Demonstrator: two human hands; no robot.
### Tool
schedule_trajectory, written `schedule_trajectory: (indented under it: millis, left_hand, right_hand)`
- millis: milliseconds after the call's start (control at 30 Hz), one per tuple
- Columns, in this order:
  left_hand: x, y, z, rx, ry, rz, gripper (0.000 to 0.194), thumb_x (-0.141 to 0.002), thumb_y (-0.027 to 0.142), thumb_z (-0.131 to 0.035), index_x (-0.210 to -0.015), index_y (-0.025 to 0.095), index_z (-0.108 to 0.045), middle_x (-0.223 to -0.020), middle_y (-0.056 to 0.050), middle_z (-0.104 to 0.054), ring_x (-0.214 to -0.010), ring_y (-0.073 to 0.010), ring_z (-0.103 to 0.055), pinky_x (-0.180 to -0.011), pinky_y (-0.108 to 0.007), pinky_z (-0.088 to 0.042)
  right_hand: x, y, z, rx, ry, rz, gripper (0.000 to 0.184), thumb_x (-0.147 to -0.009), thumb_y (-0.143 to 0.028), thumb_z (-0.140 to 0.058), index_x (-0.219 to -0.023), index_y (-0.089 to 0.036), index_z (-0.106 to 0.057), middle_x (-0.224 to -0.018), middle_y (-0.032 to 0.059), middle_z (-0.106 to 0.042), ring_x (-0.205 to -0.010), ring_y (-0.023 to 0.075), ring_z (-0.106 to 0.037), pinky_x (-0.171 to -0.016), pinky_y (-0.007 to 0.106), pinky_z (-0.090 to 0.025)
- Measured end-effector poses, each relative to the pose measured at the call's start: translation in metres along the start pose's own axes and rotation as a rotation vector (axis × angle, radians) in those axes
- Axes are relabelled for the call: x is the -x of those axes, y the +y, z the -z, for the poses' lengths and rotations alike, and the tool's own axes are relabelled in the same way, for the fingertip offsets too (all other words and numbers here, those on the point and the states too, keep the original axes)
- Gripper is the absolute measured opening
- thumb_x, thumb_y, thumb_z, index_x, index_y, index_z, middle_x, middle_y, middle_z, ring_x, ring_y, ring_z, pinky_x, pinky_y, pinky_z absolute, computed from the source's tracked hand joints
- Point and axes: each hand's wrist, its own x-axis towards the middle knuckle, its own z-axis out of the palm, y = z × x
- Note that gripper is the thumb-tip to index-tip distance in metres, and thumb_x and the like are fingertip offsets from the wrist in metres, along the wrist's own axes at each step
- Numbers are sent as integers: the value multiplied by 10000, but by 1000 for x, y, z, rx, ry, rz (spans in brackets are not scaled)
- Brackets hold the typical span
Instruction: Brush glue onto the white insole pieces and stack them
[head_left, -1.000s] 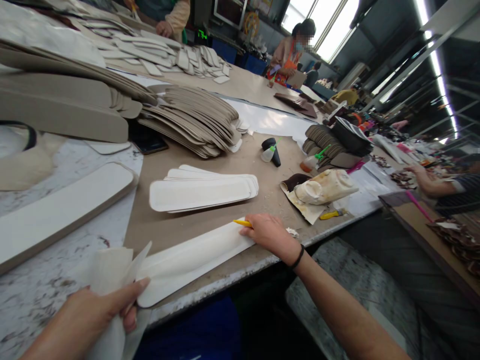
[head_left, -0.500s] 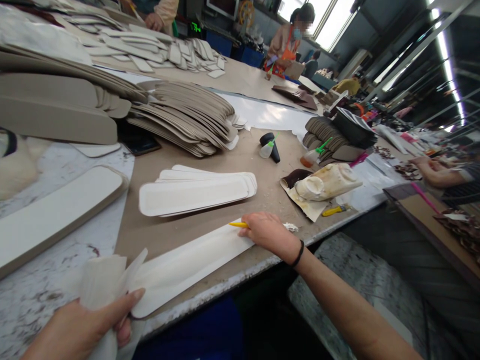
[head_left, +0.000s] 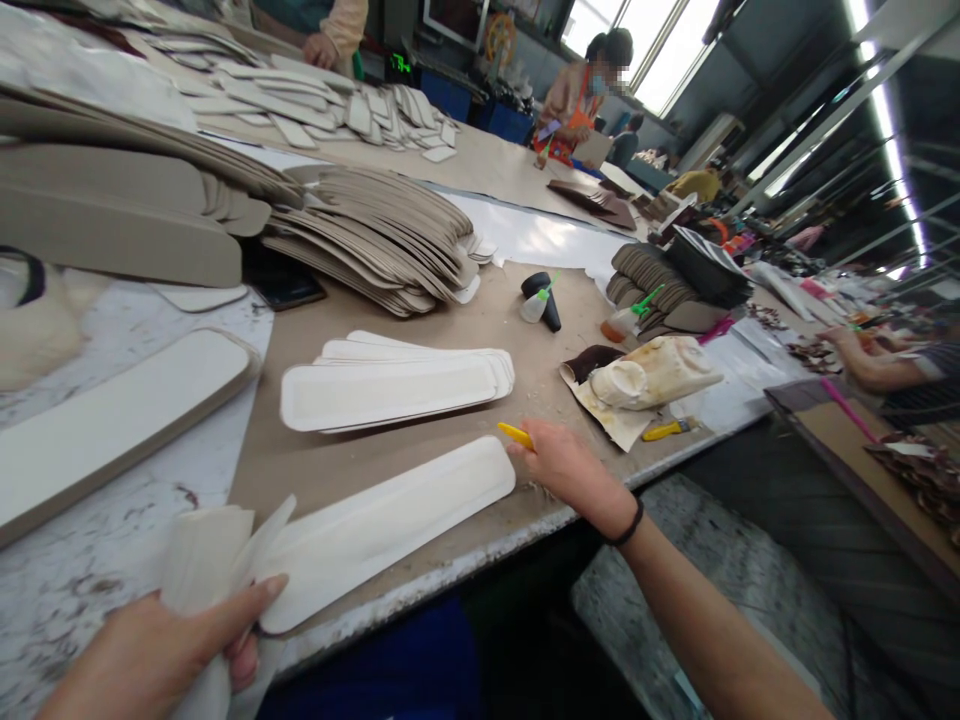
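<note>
My left hand is closed round a bundle of thin whitish strips, its thumb lying at the near end of a long white panel. This round-ended panel lies flat along the table edge. Just beyond the panel's far end, my right hand grips a yellow-handled brush; its working end is mostly hidden beneath the hand. Behind the panel lies a fanned stack of similar white pieces, the top one bearing a paler strip along its middle.
Stacked grey-brown panels stand behind, with a thick white-topped stack at left. To the right are a stained plastic bottle, another yellow brush and small green-tipped bottles. Co-workers sit across the table and at far right.
My right hand has moved right with the brush, off the panel's far end, which now shows. The left hand stays at the near end with the strips.
</note>
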Motion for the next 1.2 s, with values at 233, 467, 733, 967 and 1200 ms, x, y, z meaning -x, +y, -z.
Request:
schedule_trajectory:
  millis: [233, 467, 733, 967, 1200]
  left_hand:
    - [22, 22, -6, 105, 60, 16, 521, -682, 533, -670, -281, 230, -531, -359, -56, -554, -427, -208, -499, -520, -330, -417]
    - [34, 23, 12, 511, -219, 15, 440, -579, 516, -816, -424, 201, -551, -429, -5, -562, -472, -132, -455, -546, -247, -390]
    - [49, 18, 21, 582, -249, -40, 435, -553, 486, -832, -433, 188, -540, -391, 5, -521, -405, -100, -423, -483, -234, -357]
    - [51, 14, 29, 813, -337, 30, 441, -442, 419, -932, -452, 177, -563, -415, 42, -467, -423, -78, -406, -463, -215, -389]
    - [36, 62, 44, 741, -275, -52, 435, -435, 411, -935, -440, 173, -571, -431, 26, -504, -440, -82, -429, -457, -202, -410]
  right_hand:
    - [-3, 10, -17, -631, -166, -19, 281, -861, -373, -548, -642, -209, -484, -516, -63, -463, -507, 114, -437, -506, 238, -322]
    - [8, 12, -20, -1089, -236, -170, 530, -580, -644, -760, -697, -215, -472, -476, -98, -395, -424, 64, -323, -423, 210, -199]
    - [23, -1, -14, -1298, -277, -208, 622, -497, -636, -871, -700, -205, -471, -456, -93, -410, -411, 41, -305, -409, 183, -171]
    - [25, -10, -23, -1506, -378, -159, 620, -513, -580, -909, -650, -199, -440, -461, -102, -371, -413, 15, -273, -398, 146, -210]
    - [-4, -6, 1, -1492, -274, -125, 614, -510, -556, -916, -669, -194, -447, -474, -98, -423, -401, 11, -307, -393, 131, -206]
